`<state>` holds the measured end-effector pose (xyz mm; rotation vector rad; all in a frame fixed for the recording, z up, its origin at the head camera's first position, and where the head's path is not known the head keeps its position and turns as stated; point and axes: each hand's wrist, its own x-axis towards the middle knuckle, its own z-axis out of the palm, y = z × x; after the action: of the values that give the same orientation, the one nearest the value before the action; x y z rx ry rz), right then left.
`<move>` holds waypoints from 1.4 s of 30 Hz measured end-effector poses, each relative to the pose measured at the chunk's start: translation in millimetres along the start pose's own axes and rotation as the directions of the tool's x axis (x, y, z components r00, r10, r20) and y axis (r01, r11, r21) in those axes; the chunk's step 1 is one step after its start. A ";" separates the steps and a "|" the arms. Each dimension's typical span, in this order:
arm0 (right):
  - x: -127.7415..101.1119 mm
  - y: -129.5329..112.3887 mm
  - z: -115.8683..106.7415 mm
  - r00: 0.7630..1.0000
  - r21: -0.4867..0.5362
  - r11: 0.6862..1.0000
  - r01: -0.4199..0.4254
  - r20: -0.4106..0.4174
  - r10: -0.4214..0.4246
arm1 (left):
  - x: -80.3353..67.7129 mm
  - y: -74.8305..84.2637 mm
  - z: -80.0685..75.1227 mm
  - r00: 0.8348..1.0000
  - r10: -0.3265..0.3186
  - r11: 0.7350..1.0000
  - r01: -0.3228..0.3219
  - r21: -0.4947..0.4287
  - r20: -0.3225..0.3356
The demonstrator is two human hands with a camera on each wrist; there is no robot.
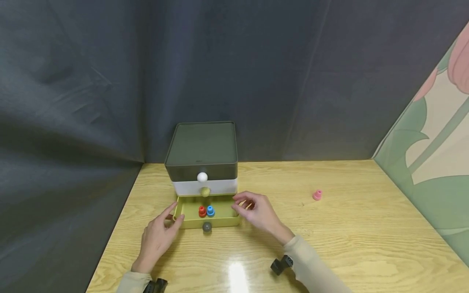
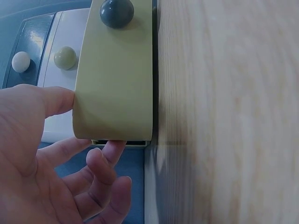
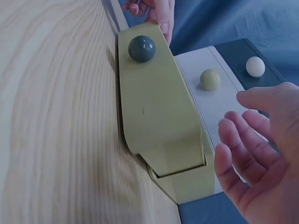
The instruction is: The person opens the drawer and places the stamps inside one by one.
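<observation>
A small drawer cabinet (image 1: 205, 142) stands against the dark cloth, with a dark top tier, a white middle tier and a yellow-green bottom drawer (image 1: 223, 222) pulled out. Inside this drawer sit a red peg-like piece (image 1: 202, 211) and a blue one (image 1: 210, 211), side by side. My left hand (image 1: 157, 238) holds the drawer's left front corner, thumb on its upper edge and fingers against its side, as the left wrist view shows. Over the drawer's right side hovers my right hand (image 1: 260, 212), its fingers (image 3: 247, 149) loosely bent with nothing between them.
A pink piece (image 1: 317, 195) of similar shape stands on the wooden table (image 1: 348, 236), well right of the cabinet. Dark cloth (image 1: 275, 81) hangs behind and at the left. A flower-patterned panel (image 1: 436, 154) borders the right side.
</observation>
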<state>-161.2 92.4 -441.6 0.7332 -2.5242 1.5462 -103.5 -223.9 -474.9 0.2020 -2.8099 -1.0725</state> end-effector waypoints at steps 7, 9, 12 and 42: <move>-6.6 6.8 -12.7 0.998 -0.019 0.999 -0.041 -0.052 0.040 | -0.1 -0.2 0.8 1.000 0.001 1.000 -0.001 0.006 -0.006; -8.7 8.0 -16.5 0.997 -0.027 0.998 -0.049 -0.067 0.048 | 0.0 -0.2 1.0 1.000 0.002 1.000 -0.001 0.008 -0.005; -12.3 9.1 -22.3 0.995 -0.036 0.997 -0.070 -0.079 0.067 | -0.1 0.0 0.8 1.000 0.005 1.000 -0.004 0.009 -0.006; -41.4 48.7 -91.2 0.953 -0.166 0.961 -0.222 -0.245 0.178 | 0.4 0.0 -0.3 1.000 0.009 1.000 -0.009 -0.003 -0.005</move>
<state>-161.6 203.5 -450.6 0.2635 -2.5871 1.3243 -103.8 -224.2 -474.6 0.1920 -2.8019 -1.0726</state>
